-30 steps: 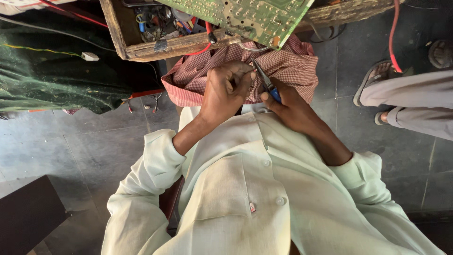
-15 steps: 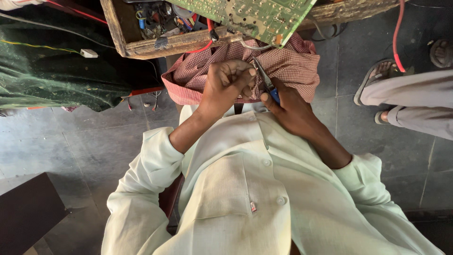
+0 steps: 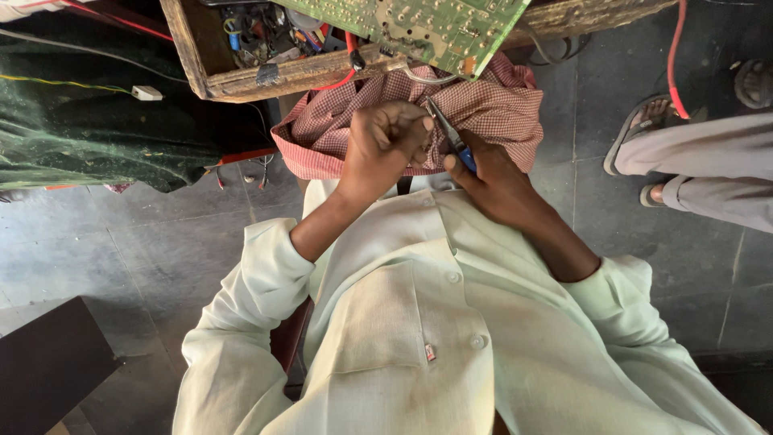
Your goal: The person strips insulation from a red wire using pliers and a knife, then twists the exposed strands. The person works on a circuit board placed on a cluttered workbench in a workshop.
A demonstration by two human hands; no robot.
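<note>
Pale cream cloth of our shirt fills the near half of the view, both sleeves running up toward twelve o'clock where our hands meet. Little has changed over the last second: the two hands have kept their place over the red-checked cloth on our lap, and the left fist has only turned slightly, so we judge the work to be in a steady holding stage. Our left hand is curled tight into a fist, knuckles up, wrist bent; whatever it pinches is hidden inside the fingers. At about three o'clock from it, our right hand is closed around the blue-handled pliers, whose metal nose points toward eleven o'clock and almost touches the left fist. Farther out, at twelve o'clock, a green circuit board overhangs a wooden box of wires. At two o'clock another person's sandalled foot rests on the grey floor.
</note>
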